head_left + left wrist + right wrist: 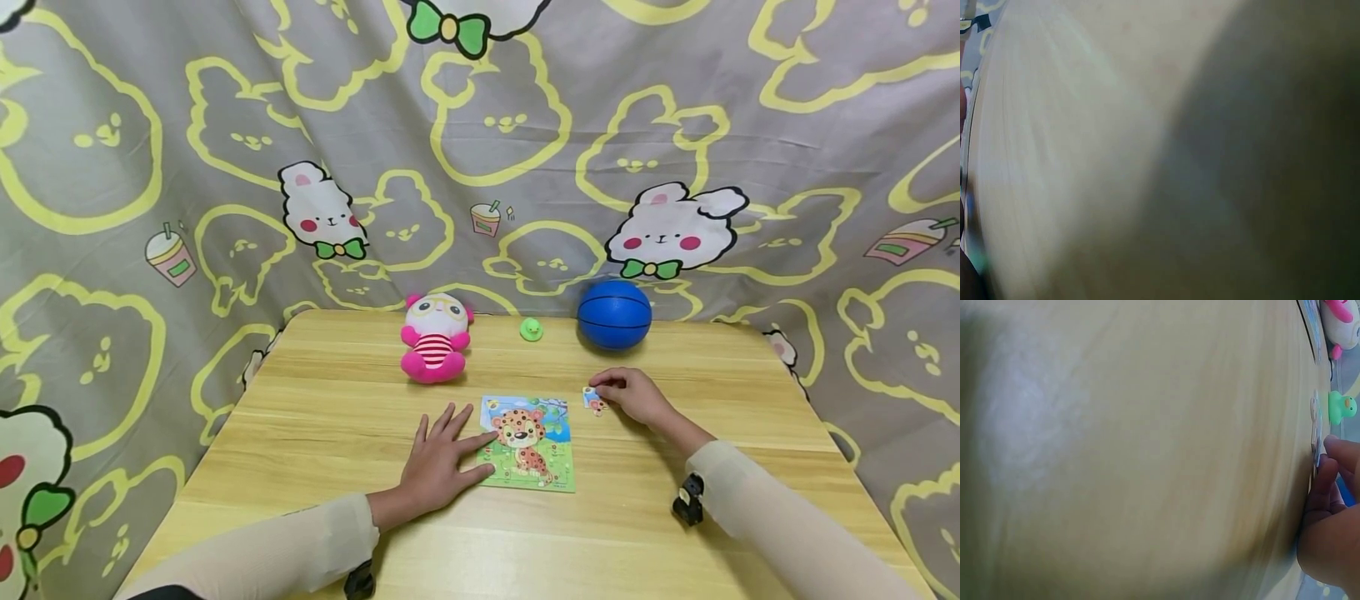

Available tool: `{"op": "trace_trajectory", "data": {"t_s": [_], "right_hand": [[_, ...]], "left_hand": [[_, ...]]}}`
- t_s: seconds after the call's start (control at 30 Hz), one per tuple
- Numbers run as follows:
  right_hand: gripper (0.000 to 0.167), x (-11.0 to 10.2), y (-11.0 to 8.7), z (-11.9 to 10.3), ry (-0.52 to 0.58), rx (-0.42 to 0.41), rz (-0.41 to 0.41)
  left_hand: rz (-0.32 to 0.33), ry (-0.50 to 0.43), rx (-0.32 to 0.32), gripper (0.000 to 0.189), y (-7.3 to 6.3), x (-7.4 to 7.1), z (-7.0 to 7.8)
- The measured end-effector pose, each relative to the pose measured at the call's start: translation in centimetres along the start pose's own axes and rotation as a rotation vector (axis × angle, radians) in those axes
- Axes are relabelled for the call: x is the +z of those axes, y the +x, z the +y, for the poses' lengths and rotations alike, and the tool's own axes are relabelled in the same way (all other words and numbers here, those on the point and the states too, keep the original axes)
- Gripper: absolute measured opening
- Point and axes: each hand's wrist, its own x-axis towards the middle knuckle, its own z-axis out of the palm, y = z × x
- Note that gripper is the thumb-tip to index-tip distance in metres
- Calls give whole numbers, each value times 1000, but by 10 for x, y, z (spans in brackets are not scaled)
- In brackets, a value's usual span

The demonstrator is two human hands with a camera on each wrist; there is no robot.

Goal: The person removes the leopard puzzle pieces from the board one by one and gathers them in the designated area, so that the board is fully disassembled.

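Observation:
A square jigsaw puzzle (536, 467) with a cartoon leopard on grass lies flat on the wooden table, some of its seams showing. My left hand (437, 467) is at its left side with fingers spread, the index finger and thumb reaching over its left edge. To the right of the puzzle, the thumb and fingertips of my right hand (636, 397) pinch the edge of a small puzzle piece (592, 397), blue on top with spotted orange below. The right wrist view shows this piece (1317, 425) edge-on at the fingertips. Tabletop and dark blur fill most of the left wrist view.
Along the back of the table (322, 400) sit a pink and white panda plush (435, 337), a small green rubber duck (531, 329) and a blue basketball (615, 315). A grey curtain (517, 92) with yellow outlines hangs right behind the table.

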Motion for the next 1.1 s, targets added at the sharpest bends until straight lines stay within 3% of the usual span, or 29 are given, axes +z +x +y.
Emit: {"op": "trace_trajectory", "data": {"t_s": [1.1], "right_hand": [[26, -4, 0, -13, 115, 61, -23]], "left_hand": [[1, 9, 7, 53, 0, 1, -1]]}}
